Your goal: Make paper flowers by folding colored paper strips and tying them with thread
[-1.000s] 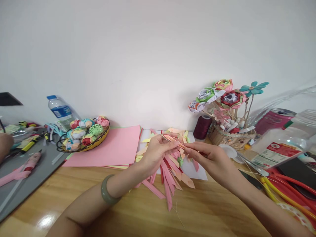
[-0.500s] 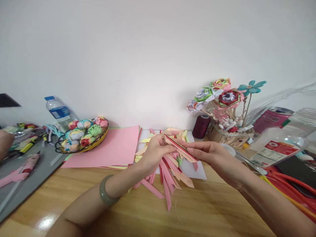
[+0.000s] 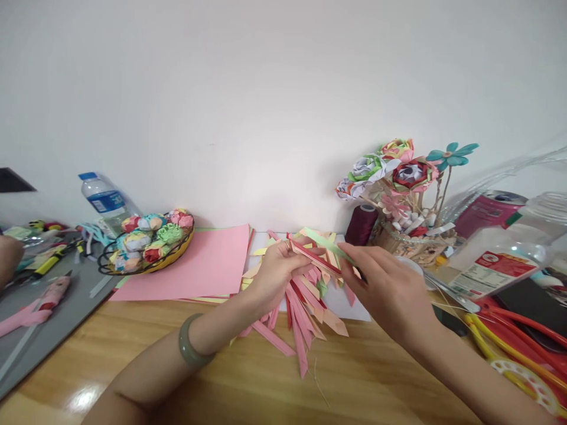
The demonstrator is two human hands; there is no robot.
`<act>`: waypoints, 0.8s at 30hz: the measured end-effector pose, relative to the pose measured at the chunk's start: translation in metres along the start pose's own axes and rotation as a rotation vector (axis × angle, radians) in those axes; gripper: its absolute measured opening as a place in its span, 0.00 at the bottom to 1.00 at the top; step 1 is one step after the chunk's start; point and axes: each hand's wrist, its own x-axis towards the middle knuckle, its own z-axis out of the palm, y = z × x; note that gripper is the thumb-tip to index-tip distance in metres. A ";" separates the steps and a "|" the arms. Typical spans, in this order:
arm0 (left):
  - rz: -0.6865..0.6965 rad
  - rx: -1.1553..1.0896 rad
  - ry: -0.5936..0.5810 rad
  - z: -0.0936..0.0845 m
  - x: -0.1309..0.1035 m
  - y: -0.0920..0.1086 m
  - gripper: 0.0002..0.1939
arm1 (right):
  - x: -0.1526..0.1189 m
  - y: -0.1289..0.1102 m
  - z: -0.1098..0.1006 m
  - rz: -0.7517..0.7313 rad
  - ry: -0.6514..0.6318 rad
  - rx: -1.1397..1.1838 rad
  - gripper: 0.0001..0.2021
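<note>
My left hand pinches a bundle of folded paper strips, red and pink along the visible edges. A pale green paper strip is in the fingers of my right hand, lifted a little above and behind the bundle. Beneath both hands lies a loose pile of folded paper strips in pink, peach, red, yellow and green. Part of the pile rests on a white sheet and part spills onto the wooden table. My right thumb tip is partly hidden.
Left are stacked coloured sheets, a basket of paper flowers, a water bottle and a glue gun. Right stand a thread spool, a flower pot, a plastic container and scissors. Another person's hand shows far left.
My right hand has turned and drawn the green strip up off the bundle, leaving red on top. My left hand has kept its hold, barely moving.
</note>
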 end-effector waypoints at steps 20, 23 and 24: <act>-0.006 0.046 -0.075 0.006 -0.008 0.016 0.05 | 0.005 -0.001 -0.008 0.261 -0.149 0.417 0.06; -0.041 0.054 -0.092 0.005 -0.008 0.017 0.06 | 0.006 0.000 -0.008 0.309 -0.173 0.454 0.05; -0.046 0.065 -0.091 0.004 -0.008 0.018 0.07 | 0.006 0.000 -0.008 0.320 -0.169 0.455 0.04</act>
